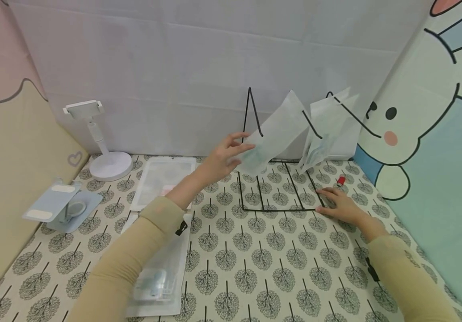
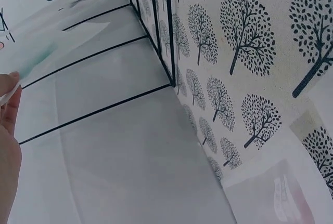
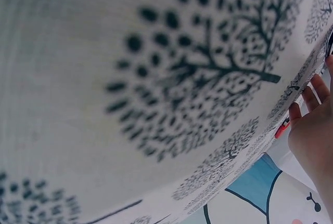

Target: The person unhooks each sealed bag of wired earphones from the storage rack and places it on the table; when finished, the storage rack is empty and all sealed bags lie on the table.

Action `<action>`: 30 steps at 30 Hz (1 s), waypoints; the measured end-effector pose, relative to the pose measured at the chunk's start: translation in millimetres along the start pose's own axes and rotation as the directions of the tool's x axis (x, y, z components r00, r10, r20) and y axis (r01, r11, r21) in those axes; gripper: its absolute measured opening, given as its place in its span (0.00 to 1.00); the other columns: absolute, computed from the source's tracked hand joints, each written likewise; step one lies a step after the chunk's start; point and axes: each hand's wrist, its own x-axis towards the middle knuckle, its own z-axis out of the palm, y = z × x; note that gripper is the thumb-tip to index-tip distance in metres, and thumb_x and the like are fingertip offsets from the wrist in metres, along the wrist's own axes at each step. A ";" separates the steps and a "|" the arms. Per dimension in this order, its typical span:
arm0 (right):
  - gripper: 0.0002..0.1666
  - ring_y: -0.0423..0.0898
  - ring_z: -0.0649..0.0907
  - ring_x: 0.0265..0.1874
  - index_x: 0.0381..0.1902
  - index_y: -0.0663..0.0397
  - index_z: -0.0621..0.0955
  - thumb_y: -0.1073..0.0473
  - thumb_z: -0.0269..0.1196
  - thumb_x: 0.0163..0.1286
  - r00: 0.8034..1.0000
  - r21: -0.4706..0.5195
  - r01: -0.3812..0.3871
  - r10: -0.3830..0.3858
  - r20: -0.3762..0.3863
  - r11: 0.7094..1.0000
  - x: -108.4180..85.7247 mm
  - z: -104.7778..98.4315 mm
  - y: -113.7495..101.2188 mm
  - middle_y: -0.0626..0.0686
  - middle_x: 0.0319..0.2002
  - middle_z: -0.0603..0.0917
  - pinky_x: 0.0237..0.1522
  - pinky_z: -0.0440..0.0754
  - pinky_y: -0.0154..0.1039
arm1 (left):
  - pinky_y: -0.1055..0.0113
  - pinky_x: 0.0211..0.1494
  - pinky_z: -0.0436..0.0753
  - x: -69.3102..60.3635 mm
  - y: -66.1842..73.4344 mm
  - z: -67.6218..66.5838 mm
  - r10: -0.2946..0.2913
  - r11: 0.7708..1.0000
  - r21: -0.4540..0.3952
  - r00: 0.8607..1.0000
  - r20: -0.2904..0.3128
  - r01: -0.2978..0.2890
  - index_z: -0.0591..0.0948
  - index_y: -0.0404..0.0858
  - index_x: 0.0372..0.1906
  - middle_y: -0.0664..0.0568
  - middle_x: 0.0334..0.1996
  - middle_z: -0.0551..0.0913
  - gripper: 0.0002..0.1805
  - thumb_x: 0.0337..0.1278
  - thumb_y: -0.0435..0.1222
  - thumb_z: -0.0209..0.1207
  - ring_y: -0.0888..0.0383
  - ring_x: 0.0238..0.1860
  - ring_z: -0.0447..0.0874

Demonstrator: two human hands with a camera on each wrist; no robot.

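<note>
My left hand (image 1: 224, 154) pinches the lower left edge of a translucent white pouch (image 1: 279, 129) with something pale green inside. The pouch leans tilted among the upright dividers of a black wire rack (image 1: 279, 210). In the left wrist view, the thumb and a finger of the left hand (image 2: 8, 125) meet at the pouch (image 2: 47, 52). Several more such pouches (image 1: 331, 120) lean at the rack's right end. My right hand (image 1: 341, 208) rests low at the rack's front right corner, fingertips by the wire. In the right wrist view, the fingers of the right hand (image 3: 312, 130) look fairly straight.
Left of the rack lie more flat pouches, one at the back (image 1: 166, 179) and one in front (image 1: 158, 268). A white phone stand (image 1: 110, 165) and a blue-grey folding stand (image 1: 64, 205) are at the far left. A small red item (image 1: 341, 180) lies behind the right hand.
</note>
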 end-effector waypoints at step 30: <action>0.43 0.72 0.62 0.61 0.68 0.59 0.65 0.42 0.63 0.62 1.000 0.009 0.005 -0.005 -0.002 1.000 0.3 -0.5 0.5 0.69 0.65 0.62 0.55 0.63 0.72 | 0.72 0.55 0.78 -4.1 1.1 -21.9 0.088 0.985 0.155 0.995 -0.039 -0.081 0.78 0.32 0.55 0.40 0.53 0.80 0.25 0.47 0.24 0.65 0.47 0.52 0.79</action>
